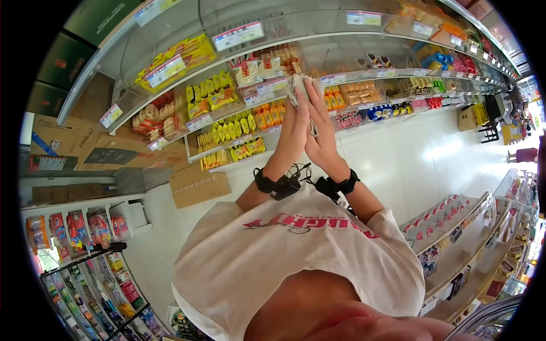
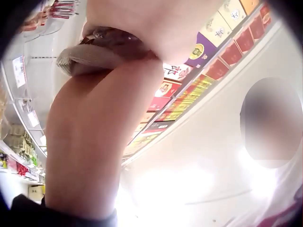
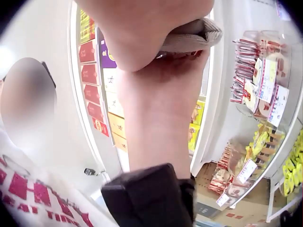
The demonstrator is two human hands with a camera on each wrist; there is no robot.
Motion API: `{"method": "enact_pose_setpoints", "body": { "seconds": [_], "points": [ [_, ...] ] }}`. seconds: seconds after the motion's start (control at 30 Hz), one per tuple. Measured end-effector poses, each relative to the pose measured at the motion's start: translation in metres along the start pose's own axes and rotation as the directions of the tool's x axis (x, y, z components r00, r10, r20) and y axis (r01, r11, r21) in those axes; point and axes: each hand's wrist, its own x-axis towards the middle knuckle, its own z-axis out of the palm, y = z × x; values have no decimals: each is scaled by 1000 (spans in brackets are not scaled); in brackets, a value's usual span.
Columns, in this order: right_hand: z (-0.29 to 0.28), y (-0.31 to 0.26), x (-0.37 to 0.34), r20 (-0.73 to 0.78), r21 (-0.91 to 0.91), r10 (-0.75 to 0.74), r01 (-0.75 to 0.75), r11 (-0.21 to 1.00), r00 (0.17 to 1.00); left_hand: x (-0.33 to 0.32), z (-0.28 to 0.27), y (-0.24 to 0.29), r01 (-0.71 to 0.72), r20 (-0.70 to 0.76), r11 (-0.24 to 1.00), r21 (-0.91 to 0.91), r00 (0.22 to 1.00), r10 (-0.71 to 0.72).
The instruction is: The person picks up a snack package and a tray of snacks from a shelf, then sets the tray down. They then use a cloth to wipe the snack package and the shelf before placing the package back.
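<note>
In the head view, a greyish-white cloth (image 1: 296, 90) lies between two hands raised palm to palm before the shelf. My left hand (image 1: 293, 129) presses it from the left, fingers extended upward. Opposite, my right hand (image 1: 322, 128) presses with straight fingers, its tips near the cloth's upper part. The left wrist view shows the folded cloth (image 2: 92, 59) between the heel of my left hand (image 2: 147, 23) and my right hand's wrist side. From the right wrist view, a ribbed cloth edge (image 3: 187, 41) sticks out under my right hand (image 3: 142, 33). The palms hide most of the cloth.
Curved shelves with price tags (image 1: 239, 36) and packaged snacks (image 1: 222, 98) stand in front of the hands. A flattened cardboard piece (image 1: 200, 187) lies on the floor at left. Another shelf unit (image 1: 463, 241) stands at right; hanging goods (image 1: 77, 228) are at left.
</note>
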Motion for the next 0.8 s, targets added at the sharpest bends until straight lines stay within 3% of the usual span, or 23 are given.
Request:
{"method": "enact_pose_setpoints", "body": {
  "seconds": [0.07, 0.13, 0.2, 0.23, 0.33, 0.37, 0.47, 0.5, 0.6, 0.7, 0.73, 0.8],
  "points": [
    [-26, 16, -1, -17, 38, 0, 1, 999, 1000, -2, 20, -12, 85, -7, 996, 4, 996, -85],
    [-50, 31, -3, -88, 29, -4, 6, 1000, 996, -3, 48, -7, 40, 53, 988, 152, 997, -48],
    [-70, 54, -11, 37, 249, 285, -285, 926, 958, -8, 70, -13, 0, 78, 963, 269, 997, -21],
    [-79, 65, -15, 123, 339, 407, -423, 840, 905, -11, 78, -22, -19, 77, 949, 315, 997, -6],
    [-102, 89, -18, 132, 480, 691, -656, 582, 710, -13, 96, -23, 7, 97, 935, 354, 994, -44],
    [-105, 100, -19, 224, 642, 737, -666, 380, 638, -14, 98, -21, 32, 104, 936, 352, 992, -73],
    [-113, 88, -22, 445, 835, 642, -549, -45, 624, -4, 92, -23, -45, -30, 893, 449, 997, 65],
    [-106, 84, -29, 381, 841, 654, -539, 49, 654, 2, 87, -25, -84, -45, 859, 504, 991, 123],
    [-97, 83, -34, 205, 676, 496, -489, 552, 843, 6, 75, -23, -80, -75, 763, 642, 983, 166],
    [-95, 75, -32, 32, 532, 457, -403, 745, 889, 3, 65, -28, 64, -138, 883, 466, 990, 1],
    [-95, 76, -29, -38, 448, 419, -359, 819, 907, 5, 61, -29, 43, -136, 859, 510, 990, 30],
    [-96, 80, -23, -79, 407, 434, -368, 836, 898, 7, 56, -23, 4, -128, 809, 588, 988, 88]
  ]
}}
